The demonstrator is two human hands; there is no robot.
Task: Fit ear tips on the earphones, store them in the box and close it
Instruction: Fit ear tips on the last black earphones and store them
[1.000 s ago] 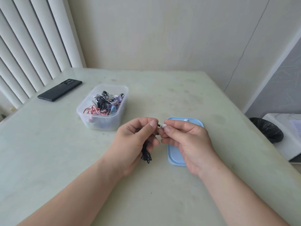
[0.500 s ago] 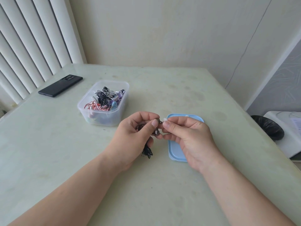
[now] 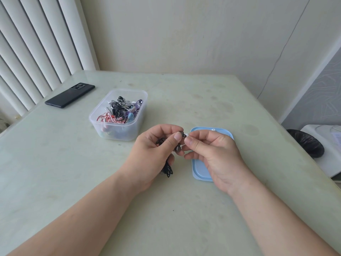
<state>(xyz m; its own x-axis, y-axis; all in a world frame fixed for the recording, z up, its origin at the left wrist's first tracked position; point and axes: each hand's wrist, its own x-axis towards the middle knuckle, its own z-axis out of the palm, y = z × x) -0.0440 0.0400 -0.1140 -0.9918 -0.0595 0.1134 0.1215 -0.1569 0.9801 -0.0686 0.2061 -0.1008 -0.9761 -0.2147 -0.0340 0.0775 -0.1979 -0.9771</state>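
My left hand (image 3: 156, 150) grips a bundle of black earphones (image 3: 168, 169), its thumb and forefinger pinching one dark earbud (image 3: 182, 134). My right hand (image 3: 212, 154) pinches a small white ear tip (image 3: 187, 135) against that earbud. A second earbud (image 3: 178, 147) hangs just below between the two hands. The clear plastic box (image 3: 103, 126) stands open behind my left hand, with several tangled earphones inside. Its blue lid (image 3: 197, 172) lies flat under my right hand, with another white ear tip (image 3: 213, 129) on its far edge.
A black phone (image 3: 70, 95) lies at the table's far left by the white blinds. A black bin (image 3: 306, 145) and a white appliance (image 3: 330, 145) stand off the table's right edge. The pale green table (image 3: 166, 209) runs to the wall behind.
The hands have stayed together above the lid's left edge. The white ear tip now sits against the earbud held by my left hand, and the second earbud has come into view below.
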